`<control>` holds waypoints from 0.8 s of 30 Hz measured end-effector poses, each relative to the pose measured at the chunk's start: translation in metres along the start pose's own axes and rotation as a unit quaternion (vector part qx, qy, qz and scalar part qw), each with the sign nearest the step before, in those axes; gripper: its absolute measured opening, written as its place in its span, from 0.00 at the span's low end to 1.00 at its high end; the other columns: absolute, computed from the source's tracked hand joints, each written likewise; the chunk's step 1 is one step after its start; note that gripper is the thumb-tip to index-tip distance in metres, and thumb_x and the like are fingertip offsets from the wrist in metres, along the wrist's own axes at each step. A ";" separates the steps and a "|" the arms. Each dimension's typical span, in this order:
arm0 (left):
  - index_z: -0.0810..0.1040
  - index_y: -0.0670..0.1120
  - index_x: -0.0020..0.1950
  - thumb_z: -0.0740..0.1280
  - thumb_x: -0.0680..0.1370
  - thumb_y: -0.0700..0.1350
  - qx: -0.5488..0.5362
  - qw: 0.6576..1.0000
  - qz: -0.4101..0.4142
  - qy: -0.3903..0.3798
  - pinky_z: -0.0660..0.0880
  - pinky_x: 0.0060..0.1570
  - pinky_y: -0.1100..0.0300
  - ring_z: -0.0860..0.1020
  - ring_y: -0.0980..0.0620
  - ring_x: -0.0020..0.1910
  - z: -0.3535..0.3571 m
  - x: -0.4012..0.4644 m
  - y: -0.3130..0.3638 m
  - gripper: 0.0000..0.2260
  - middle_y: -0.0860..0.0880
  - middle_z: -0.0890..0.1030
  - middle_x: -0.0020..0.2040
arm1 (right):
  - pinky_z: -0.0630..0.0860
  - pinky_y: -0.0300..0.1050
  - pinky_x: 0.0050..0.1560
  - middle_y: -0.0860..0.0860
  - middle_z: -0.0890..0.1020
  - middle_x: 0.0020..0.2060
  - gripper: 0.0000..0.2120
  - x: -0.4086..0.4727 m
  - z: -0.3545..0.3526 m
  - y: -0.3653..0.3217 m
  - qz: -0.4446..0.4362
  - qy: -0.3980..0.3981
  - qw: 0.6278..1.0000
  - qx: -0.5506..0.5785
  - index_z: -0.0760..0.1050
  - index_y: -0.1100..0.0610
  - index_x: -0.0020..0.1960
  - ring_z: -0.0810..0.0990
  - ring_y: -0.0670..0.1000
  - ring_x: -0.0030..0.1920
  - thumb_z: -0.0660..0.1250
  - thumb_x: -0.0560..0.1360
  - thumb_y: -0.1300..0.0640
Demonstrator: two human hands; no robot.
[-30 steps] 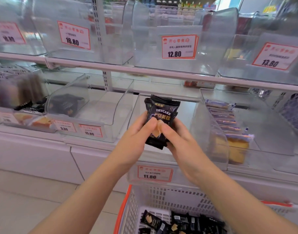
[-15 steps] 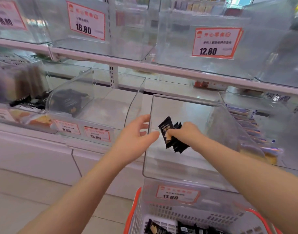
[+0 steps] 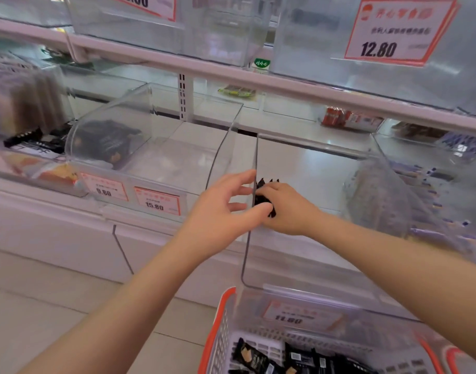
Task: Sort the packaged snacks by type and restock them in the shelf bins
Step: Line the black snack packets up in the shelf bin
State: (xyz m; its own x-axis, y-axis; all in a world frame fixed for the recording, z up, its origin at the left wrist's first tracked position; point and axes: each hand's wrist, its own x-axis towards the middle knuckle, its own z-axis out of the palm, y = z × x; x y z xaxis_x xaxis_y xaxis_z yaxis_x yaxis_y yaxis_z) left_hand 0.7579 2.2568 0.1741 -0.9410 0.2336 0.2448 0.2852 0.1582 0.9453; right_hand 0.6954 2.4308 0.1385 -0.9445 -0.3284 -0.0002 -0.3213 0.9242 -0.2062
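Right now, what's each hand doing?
Left hand: open, holding nothing, beside the bin wall.
Right hand: closed on black snack packets.

White shelving unit (image 3: 258, 85) spans view, 2 tiers visible, slotted upright post (image 3: 182, 97) between them. White base panels (image 3: 56, 238) below lower tier. Pale tiled floor (image 3: 42, 306) at lower left, thin grout lines. Even, bright indoor light; edges motion-blurred.

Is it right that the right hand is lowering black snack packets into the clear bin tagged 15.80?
Not quite. In the head view the right hand lowers the black snack packets into the clear bin tagged 11.80, not 15.80.
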 end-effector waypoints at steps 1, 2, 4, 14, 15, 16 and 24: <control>0.72 0.50 0.67 0.70 0.73 0.41 -0.004 1.000 0.000 0.002 0.72 0.49 0.76 0.73 0.69 0.56 0.000 0.000 0.000 0.23 0.55 0.76 0.61 | 0.63 0.43 0.64 0.57 0.71 0.65 0.30 -0.003 0.005 0.003 -0.011 -0.013 1.000 -0.021 0.65 0.58 0.69 0.67 0.58 0.65 0.69 0.72 0.50; 0.72 0.50 0.67 0.70 0.73 0.42 -0.009 1.000 0.000 0.003 0.72 0.49 0.76 0.73 0.69 0.56 0.000 0.000 -0.002 0.23 0.55 0.76 0.61 | 0.62 0.45 0.66 0.56 0.68 0.67 0.32 -0.005 0.009 0.004 -0.011 -0.017 0.999 -0.030 0.63 0.58 0.71 0.64 0.57 0.68 0.70 0.71 0.49; 0.71 0.51 0.67 0.71 0.71 0.45 -0.016 1.000 -0.003 0.000 0.72 0.50 0.75 0.73 0.68 0.57 0.001 0.000 -0.002 0.24 0.56 0.76 0.61 | 0.63 0.47 0.66 0.55 0.66 0.68 0.33 -0.004 0.016 0.006 -0.006 0.009 0.999 -0.038 0.62 0.57 0.71 0.62 0.57 0.69 0.70 0.71 0.48; 0.73 0.52 0.66 0.70 0.70 0.51 0.006 1.000 -0.029 -0.006 0.76 0.50 0.67 0.75 0.65 0.55 -0.003 -0.002 -0.002 0.24 0.59 0.77 0.59 | 0.72 0.52 0.54 0.54 0.68 0.62 0.29 0.015 0.010 0.006 0.045 0.027 0.998 -0.040 0.64 0.57 0.66 0.65 0.55 0.64 0.70 0.71 0.47; 0.73 0.52 0.65 0.71 0.71 0.50 0.030 0.999 -0.023 0.007 0.75 0.49 0.67 0.75 0.64 0.53 -0.003 -0.003 -0.001 0.23 0.59 0.77 0.57 | 0.72 0.52 0.54 0.53 0.69 0.63 0.31 0.012 0.003 0.007 0.043 0.012 0.999 -0.029 0.64 0.56 0.67 0.65 0.55 0.64 0.70 0.70 0.46; 0.74 0.51 0.64 0.70 0.72 0.49 0.058 0.998 -0.012 0.027 0.75 0.47 0.68 0.75 0.63 0.50 -0.003 -0.005 0.000 0.21 0.59 0.77 0.55 | 0.71 0.51 0.56 0.53 0.69 0.63 0.32 0.006 -0.005 0.007 0.039 0.005 0.999 -0.021 0.64 0.56 0.67 0.67 0.54 0.63 0.71 0.70 0.45; 0.76 0.46 0.55 0.64 0.74 0.46 0.255 0.948 0.177 0.065 0.66 0.40 0.63 0.66 0.60 0.36 0.016 -0.044 0.048 0.12 0.57 0.68 0.38 | 0.71 0.34 0.40 0.44 0.79 0.38 0.03 -0.117 -0.075 -0.005 0.002 0.028 0.992 0.124 0.75 0.49 0.47 0.77 0.48 0.37 0.68 0.74 0.55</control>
State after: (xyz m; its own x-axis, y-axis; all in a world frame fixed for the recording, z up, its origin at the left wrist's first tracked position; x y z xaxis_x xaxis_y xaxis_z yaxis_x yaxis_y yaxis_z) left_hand 0.8160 2.2699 0.2054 -0.7751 0.2434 0.5830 0.6070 0.5430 0.5802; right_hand 0.8021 2.4791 0.2134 -0.9501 -0.3076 0.0511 -0.2979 0.8471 -0.4402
